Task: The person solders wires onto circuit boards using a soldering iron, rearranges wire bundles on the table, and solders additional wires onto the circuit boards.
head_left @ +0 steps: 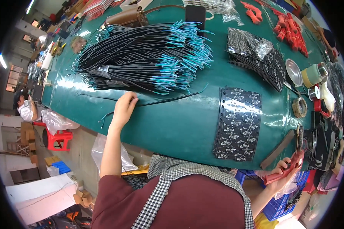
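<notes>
Probably light and bendy, best held mid-sheath away from its delicate teal wire ends (204, 88), a black cable (168, 100) lies on the green table (172, 129) under the curled left hand (125, 108), whether pinched I cannot tell, while the right hand (282, 185) clasps a red handheld tool (296, 160).

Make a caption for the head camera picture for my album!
Left hand at a black wire beside the blue-tipped bundle, right hand holding a red object.

Thin black cables (168, 100) with bluish wire ends stretch loosely across the green surface (172, 129); a red tool (286, 171) is held slanted at its near edge.
</notes>
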Tool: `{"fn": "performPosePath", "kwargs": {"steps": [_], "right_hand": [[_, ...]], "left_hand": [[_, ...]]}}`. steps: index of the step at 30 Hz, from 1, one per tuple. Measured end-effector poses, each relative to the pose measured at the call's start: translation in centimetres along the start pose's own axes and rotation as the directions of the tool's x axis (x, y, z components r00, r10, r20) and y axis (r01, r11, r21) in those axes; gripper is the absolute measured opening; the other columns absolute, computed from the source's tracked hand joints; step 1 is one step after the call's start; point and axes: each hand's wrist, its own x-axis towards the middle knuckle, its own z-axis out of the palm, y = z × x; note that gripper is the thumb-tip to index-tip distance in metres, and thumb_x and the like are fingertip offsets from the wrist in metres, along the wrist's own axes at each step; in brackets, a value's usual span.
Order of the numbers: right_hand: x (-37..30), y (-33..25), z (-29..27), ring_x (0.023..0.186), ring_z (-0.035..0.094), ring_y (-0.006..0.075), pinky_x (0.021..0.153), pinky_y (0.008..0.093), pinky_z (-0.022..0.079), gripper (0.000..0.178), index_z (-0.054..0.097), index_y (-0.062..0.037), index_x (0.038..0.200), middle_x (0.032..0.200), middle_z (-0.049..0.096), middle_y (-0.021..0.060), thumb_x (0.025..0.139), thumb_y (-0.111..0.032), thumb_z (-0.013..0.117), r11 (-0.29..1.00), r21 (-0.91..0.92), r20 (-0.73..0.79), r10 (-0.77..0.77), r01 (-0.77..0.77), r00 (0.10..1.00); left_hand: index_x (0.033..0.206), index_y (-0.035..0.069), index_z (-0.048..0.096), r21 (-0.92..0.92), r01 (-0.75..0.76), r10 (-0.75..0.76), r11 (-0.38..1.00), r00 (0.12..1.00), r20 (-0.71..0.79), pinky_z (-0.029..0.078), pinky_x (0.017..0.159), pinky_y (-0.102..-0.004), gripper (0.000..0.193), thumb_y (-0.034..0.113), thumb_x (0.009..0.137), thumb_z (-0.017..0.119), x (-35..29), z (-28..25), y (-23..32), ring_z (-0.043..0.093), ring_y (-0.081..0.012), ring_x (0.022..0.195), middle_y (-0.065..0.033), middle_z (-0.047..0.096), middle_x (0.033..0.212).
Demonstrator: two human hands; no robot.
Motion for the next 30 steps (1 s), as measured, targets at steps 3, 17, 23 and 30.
{"fn": "performPosePath", "kwargs": {"steps": [3,17,23,30], "right_hand": [[-0.6,-0.3,0.5,0.087,0.044,0.0164,0.066,0.0260,0.046,0.054,0.022,-0.0176,0.138,0.108,0.040,0.0079,0.092,-0.030,0.048,0.998,-0.024,-0.034,-0.050,0.049,0.998],[6.8,7.8,5.7,0.058,0.054,0.0170,0.047,0.0244,0.044,0.058,0.036,0.0027,0.123,0.104,0.056,0.0215,0.076,-0.015,0.066,0.717,-0.691,-0.268,-0.141,-0.088,0.953],[7.5,9.7,5.3,0.061,0.053,0.0157,0.052,0.0243,0.044,0.049,0.042,0.0037,0.120,0.102,0.057,0.0204,0.078,-0.010,0.064,0.646,-0.730,-0.316,-0.030,-0.223,0.948],[6.7,10.0,4.6,0.058,0.053,0.0161,0.050,0.0243,0.045,0.047,0.043,0.0065,0.118,0.098,0.057,0.0208,0.080,-0.012,0.063,0.599,-0.756,-0.337,-0.010,-0.264,0.941]], "left_hand": [[0.089,0.000,0.057,0.232,-0.076,0.155,0.970,0.925,-0.347,0.044,0.056,-0.0319,0.009,0.000,0.080,0.055,-0.9,-0.2,1.6,0.053,-0.0279,0.063,-0.0128,0.055,0.076],[0.089,0.004,0.064,0.111,-0.775,0.780,0.623,0.626,-0.008,0.042,0.050,-0.0246,0.029,0.007,0.060,0.060,8.8,15.2,16.1,0.054,-0.0150,0.067,-0.0028,0.056,0.082],[0.085,0.003,0.064,-0.038,-0.713,0.713,0.700,0.697,0.074,0.044,0.050,-0.0267,0.031,0.002,0.054,0.060,8.7,16.4,16.3,0.055,-0.0162,0.064,-0.0031,0.055,0.077],[0.087,0.005,0.064,-0.070,-0.740,0.742,0.669,0.659,0.121,0.044,0.052,-0.0262,0.030,0.009,0.057,0.058,8.6,16.9,15.9,0.057,-0.0164,0.070,-0.0025,0.055,0.079]]}}
